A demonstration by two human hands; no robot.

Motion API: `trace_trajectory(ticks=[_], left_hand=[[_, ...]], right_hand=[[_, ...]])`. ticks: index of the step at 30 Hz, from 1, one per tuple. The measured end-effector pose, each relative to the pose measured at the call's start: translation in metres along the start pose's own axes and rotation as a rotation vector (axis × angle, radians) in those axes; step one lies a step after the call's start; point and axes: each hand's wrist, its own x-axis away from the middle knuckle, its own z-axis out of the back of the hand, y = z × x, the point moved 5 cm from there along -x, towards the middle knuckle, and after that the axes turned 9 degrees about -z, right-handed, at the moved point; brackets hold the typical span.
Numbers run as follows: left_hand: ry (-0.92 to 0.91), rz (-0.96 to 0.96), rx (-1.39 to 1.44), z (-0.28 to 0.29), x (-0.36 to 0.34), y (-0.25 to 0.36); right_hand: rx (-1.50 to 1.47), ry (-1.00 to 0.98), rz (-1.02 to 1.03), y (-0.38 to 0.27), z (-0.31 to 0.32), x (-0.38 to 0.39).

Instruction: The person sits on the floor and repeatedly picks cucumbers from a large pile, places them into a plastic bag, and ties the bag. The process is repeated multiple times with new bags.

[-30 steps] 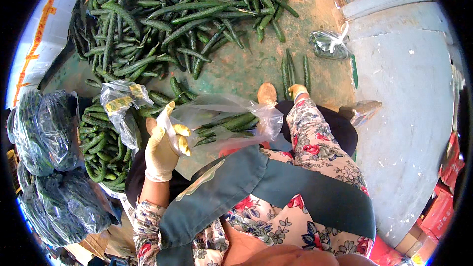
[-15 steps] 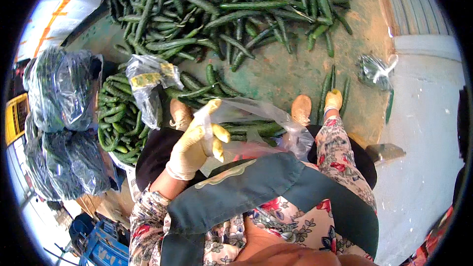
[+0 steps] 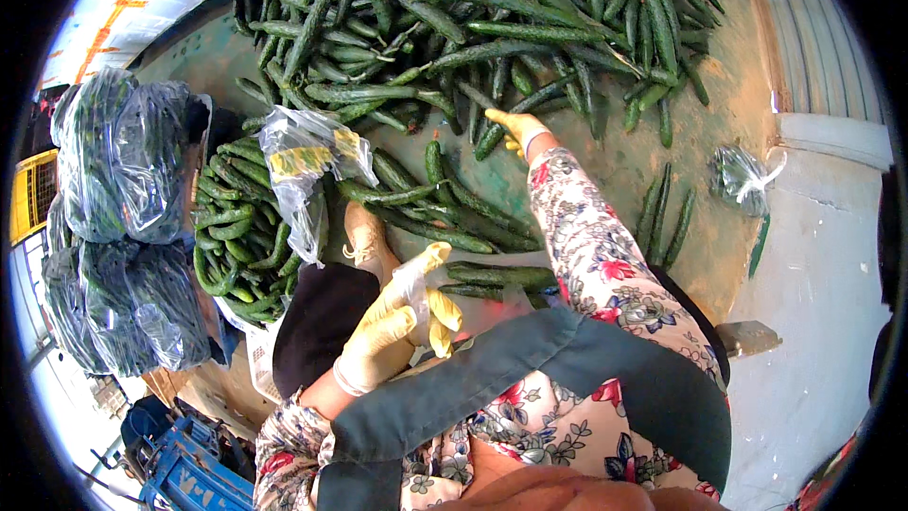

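Observation:
My left hand (image 3: 388, 322), in a pale yellow glove, grips the rim of a clear plastic bag (image 3: 515, 303) above my lap; its thumb and fingers pinch the thin film. A few cucumbers (image 3: 499, 274) lie in or behind the bag, and the film blurs which. My right hand (image 3: 518, 131), gloved too, reaches forward at full arm's length to the near edge of a big cucumber pile (image 3: 473, 28). Its fingers are apart over a dark green cucumber (image 3: 541, 95); a firm grip on it does not show.
Loose cucumbers (image 3: 454, 199) lie near my feet, several more (image 3: 653, 218) at right. A tub of curved cucumbers (image 3: 236, 227) stands at left, with an empty-looking clear bag (image 3: 312, 161) over its edge. Packed bags (image 3: 123, 161) are stacked far left. A tied bag (image 3: 742, 175) lies right.
My right hand has moved from beside the cucumbers at my right foot, forward and left to the big pile. The left hand keeps hold of the bag, whose raised film has sunk.

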Motion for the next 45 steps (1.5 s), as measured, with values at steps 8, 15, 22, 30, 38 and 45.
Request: trace_trajectory(ticks=[8, 15, 22, 30, 38, 45], left_hand=[[0.017, 0.0, -0.031, 0.01, 0.005, 0.004], [-0.052, -0.018, 0.007, 0.006, 0.014, -0.005], [-0.191, -0.147, 0.011, 0.004, 0.015, -0.008], [-0.219, -0.186, -0.038, -0.002, 0.017, -0.012], [-0.249, -0.168, -0.004, 0.002, 0.014, -0.016], [-0.24, -0.166, -0.055, 0.007, 0.018, -0.012]], right_hand=[[-0.279, -0.01, 0.131, 0.035, -0.016, -0.015], [-0.175, 0.019, 0.251, 0.131, 0.053, 0.058], [-0.482, -0.509, 0.254, 0.176, 0.084, 0.138], [-0.537, -0.589, 0.318, 0.186, 0.099, 0.178], [-0.552, -0.728, 0.317, 0.179, 0.078, 0.205], [-0.644, -0.954, 0.593, 0.107, 0.031, 0.304]])
